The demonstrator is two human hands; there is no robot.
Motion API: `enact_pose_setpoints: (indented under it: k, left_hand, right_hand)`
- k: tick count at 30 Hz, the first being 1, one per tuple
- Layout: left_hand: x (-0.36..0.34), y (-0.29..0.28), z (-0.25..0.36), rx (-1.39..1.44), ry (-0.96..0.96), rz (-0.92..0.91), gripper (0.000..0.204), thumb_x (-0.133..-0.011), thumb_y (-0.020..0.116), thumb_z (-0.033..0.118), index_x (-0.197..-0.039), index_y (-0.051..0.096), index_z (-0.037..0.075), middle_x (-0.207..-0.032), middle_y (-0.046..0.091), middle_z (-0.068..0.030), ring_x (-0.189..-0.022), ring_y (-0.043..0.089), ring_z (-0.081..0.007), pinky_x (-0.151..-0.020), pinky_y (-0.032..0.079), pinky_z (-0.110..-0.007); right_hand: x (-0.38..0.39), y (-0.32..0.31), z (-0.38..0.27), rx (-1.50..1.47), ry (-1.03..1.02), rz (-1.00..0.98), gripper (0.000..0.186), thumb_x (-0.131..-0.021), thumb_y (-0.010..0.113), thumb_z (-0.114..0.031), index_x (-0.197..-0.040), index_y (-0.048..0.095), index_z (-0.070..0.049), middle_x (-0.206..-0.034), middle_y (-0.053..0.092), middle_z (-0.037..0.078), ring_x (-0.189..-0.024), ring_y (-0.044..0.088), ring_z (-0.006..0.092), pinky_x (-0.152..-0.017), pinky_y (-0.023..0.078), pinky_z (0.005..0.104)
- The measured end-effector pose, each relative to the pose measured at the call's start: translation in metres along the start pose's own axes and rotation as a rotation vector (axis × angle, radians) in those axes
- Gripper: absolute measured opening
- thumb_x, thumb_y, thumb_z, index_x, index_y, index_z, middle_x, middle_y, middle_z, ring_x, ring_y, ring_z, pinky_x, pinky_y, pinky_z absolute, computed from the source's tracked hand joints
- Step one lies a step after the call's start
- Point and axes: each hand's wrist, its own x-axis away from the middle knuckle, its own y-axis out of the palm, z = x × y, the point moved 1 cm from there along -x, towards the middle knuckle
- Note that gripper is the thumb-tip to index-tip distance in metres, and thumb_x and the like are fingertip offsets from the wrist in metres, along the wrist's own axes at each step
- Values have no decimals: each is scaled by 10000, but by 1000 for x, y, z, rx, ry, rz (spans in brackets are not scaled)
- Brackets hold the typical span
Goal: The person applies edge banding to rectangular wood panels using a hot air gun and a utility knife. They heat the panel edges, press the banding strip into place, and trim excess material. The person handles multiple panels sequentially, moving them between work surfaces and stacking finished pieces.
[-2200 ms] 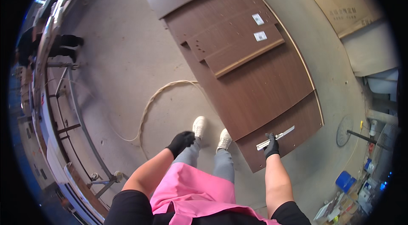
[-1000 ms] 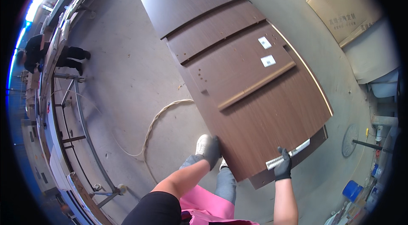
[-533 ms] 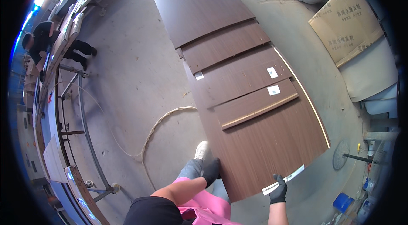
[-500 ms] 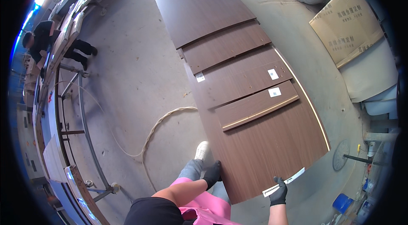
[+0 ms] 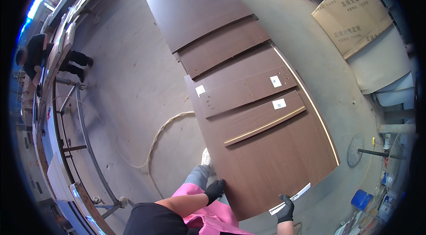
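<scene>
A large dark brown wood-grain panel (image 5: 270, 159) lies before me, a pale strip along its right edge. My left hand (image 5: 215, 191), in a black glove, is closed at its left edge near the lower corner; its fingers are partly hidden. My right hand (image 5: 285, 210), also gloved in black, grips the near edge, its thumb over a long white strip (image 5: 303, 189). On the panel lie a narrow board (image 5: 266, 119) with a pale edge and a wider drilled board (image 5: 248, 90), both with white labels. Farther off, a brown board (image 5: 226, 48) and a big panel (image 5: 199, 4) overlap.
At left a metal-framed rack (image 5: 86, 133) holds boards, and a person in dark clothes (image 5: 37, 55) leans over it. A pale hose (image 5: 157, 135) curls on the floor. Printed cardboard (image 5: 355, 15), a round fan base (image 5: 355, 150) and a blue container (image 5: 361, 199) are at right.
The large panel has slid toward me with the two labelled boards on it, showing more of its surface beside the farther boards. Both hands keep their places on it. The whole view has shifted slightly.
</scene>
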Motion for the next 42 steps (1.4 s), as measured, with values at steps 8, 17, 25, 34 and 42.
enact_pose_setpoints:
  k: [8,17,25,34,42]
  left_hand:
    - [-50,-114,169,-502,930,713,797,-788,706,396,-1426,348,81,-1430,334,-238,-1333,300,-414,-1090,274,-487]
    - [-75,-7,213,-967,1077,333,718,-788,630,512,-1417,415,240,-1464,353,-201,-1345,318,-426,-1025,219,-668]
    - [-161,-40,203,-899,803,475,542,-906,490,388,-1431,383,311,-1515,301,-192,-1394,289,-384,-1069,174,-641]
    - [-236,-107,233,-960,734,514,486,-903,506,275,-1383,434,253,-1454,394,-150,-1328,385,-369,-1021,324,-575]
    - [-146,-108,146,-256,440,844,674,-814,624,299,-1418,399,101,-1454,370,-187,-1379,282,-347,-1109,260,-463]
  right_hand:
    - [19,-2,-3,91,8,56,151,-870,594,-147,-884,641,-4,-921,636,113,-915,591,259,-865,464,414]
    - [54,-77,-19,142,45,203,217,-848,592,-183,-958,598,5,-942,610,129,-947,573,281,-894,450,414]
    - [120,-117,-43,186,41,371,87,-785,573,-125,-733,613,-69,-740,569,29,-764,561,173,-747,443,317]
    - [154,-108,-44,246,84,570,189,-819,583,-162,-915,659,-18,-848,655,89,-835,595,238,-829,462,366]
    - [211,-63,-101,480,-72,465,218,-850,594,-171,-935,673,13,-841,657,90,-815,587,214,-779,458,339]
